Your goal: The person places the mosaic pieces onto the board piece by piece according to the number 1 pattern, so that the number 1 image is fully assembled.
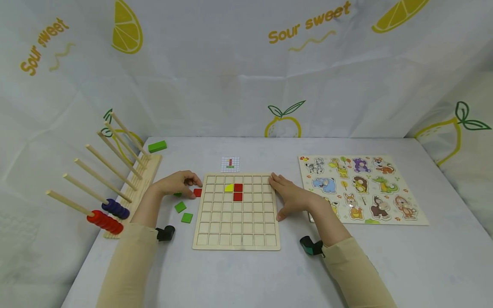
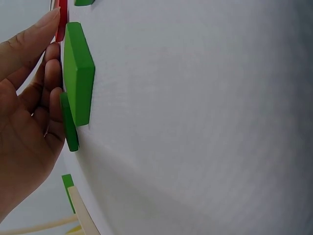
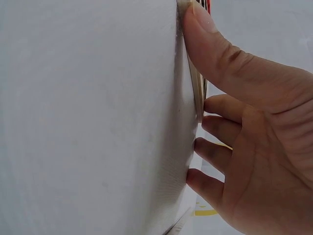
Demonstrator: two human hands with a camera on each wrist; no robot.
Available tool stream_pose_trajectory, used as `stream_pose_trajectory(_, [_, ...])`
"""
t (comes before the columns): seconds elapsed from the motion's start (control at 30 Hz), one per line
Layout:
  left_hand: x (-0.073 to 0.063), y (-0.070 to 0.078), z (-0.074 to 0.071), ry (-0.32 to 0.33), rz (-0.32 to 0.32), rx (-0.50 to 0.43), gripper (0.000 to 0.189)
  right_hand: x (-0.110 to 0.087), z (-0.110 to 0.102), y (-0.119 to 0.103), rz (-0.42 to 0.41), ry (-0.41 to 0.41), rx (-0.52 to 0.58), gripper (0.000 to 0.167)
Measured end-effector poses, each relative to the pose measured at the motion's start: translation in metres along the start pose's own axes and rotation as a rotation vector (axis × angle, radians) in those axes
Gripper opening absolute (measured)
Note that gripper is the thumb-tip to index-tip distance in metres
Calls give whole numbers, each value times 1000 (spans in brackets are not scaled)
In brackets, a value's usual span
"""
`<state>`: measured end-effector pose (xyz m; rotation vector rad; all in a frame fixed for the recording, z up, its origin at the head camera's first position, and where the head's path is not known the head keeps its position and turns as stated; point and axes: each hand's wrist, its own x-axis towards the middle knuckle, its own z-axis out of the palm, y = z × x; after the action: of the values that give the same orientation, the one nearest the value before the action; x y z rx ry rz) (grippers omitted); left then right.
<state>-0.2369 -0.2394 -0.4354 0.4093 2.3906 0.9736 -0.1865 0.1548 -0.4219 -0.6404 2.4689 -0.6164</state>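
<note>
My left hand (image 1: 177, 183) is at the left edge of a wooden grid board (image 1: 236, 247), its thumb and fingers pinching a red square tile (image 1: 197, 193). The same red tile (image 2: 61, 20) shows at the thumb tip in the left wrist view. Beside that hand lie green square tiles (image 1: 180, 207), one partly hidden under it. On the board, two red tiles (image 1: 238, 196) form a column, and a yellow piece (image 1: 229, 188) with a slanted side sits left of the upper one. My right hand (image 1: 294, 197) rests along the board's right edge, thumb and fingers spread.
A small printed grid card (image 1: 230, 167) lies behind the board. At left stands a wooden peg rack (image 1: 153, 169) with red rings (image 1: 105, 221) and dark blue rings (image 1: 115, 208). A green block (image 1: 157, 146) lies at the back left, an animal puzzle (image 1: 366, 190) at right.
</note>
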Motion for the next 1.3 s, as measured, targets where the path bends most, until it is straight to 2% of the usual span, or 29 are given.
stream_pose_trajectory(0.33, [0, 1, 0, 5, 8, 6, 37, -1, 0, -1, 18, 1, -2, 114])
stream_pose_trajectory(0.67, [2, 6, 2, -1, -10, 23, 30, -2, 0, -2, 18, -5, 1, 113])
stream_pose_trajectory(1.03, [1, 5, 0, 21, 11, 13, 24, -1, 0, -1, 17, 0, -6, 113])
stream_pose_trajectory(1.3, [2, 5, 0, 53, 11, 41, 23, -1, 0, -1, 14, 3, 0, 115])
